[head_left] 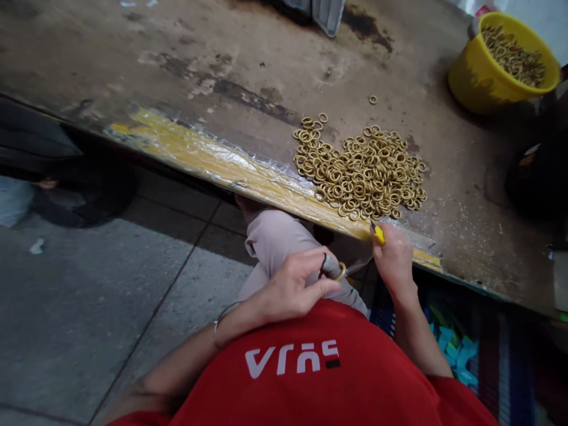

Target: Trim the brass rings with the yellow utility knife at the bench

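Observation:
A brass-coloured ring (341, 271) is pinched at the fingertips of my left hand (302, 281), above my lap; a grey wrap covers one finger. My right hand (394, 254) is closed around a tool with a yellow handle (378, 234), at the table's front edge. A thin blade-like strip runs from near my right hand toward the ring, its outline blurred. Just beyond my hands, a heap of brass-coloured rings (368, 171) lies on the worn table (186, 35). One loose ring (373, 100) rests behind the heap.
A yellow bucket (479, 77) full of rings stands at the back right. Yellow tape (213, 163) covers the table's front edge. A grey object (327, 15) sits at the far edge of view. Below the table at right is a blue crate (488, 355) with turquoise pieces.

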The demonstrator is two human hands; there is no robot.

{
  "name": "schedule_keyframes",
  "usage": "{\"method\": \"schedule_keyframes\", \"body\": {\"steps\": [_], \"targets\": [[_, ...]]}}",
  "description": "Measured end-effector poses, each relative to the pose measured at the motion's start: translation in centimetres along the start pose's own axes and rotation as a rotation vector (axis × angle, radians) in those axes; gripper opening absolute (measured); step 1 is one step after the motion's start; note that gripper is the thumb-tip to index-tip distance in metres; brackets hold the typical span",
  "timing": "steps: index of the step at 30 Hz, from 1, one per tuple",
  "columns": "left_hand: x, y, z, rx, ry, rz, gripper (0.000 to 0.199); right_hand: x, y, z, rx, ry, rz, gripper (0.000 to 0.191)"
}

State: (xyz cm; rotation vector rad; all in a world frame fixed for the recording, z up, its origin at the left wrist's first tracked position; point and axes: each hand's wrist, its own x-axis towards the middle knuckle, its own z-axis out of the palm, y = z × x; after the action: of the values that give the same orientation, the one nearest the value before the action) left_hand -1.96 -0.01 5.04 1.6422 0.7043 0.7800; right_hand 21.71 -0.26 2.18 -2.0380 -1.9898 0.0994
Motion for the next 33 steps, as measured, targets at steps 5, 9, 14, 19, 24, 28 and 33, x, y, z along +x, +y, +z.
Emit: {"method": "schedule_keyframes", "body": {"steps": [5,9,14,19,24,28,33], "targets": [[0.7,-3.4,1.2,0.437,0.048,0.015,0.021,1.9,-0.8,0.6,0.011,-0.046,-0.109,0.027],[0.7,-4.8,2.0,0.694,0.04,0.01,0.023,2.9,-1.9,1.4,-0.103,-0.149,-0.061,0.028],[0.8,-5.5,1.7,0.716,0.197,0.096,0.025,3.0,-2.1,0.4,0.23,-0.161,0.024,0.009],[1.3,-5.8,1.8,0.517,0.36,0.24,0.015,1.9,-3.1,-0.8,1.11,-0.514,0.366,0.031],[1.3,-5.3,1.9,0.294,0.29,0.17,0.011,1.0,-3.7,-0.3,1.482,-0.692,0.593,0.044],[1.2,-4.8,2.0,-0.033,0.274,-0.183,0.014,0.3,-3.7,-0.4,1.253,-0.571,0.417,0.041],[1.5,-3.7,2.2,-0.503,0.268,-0.466,0.027,-1.7,-3.5,-0.9,0.549,-0.212,-0.019,0.015]]}}
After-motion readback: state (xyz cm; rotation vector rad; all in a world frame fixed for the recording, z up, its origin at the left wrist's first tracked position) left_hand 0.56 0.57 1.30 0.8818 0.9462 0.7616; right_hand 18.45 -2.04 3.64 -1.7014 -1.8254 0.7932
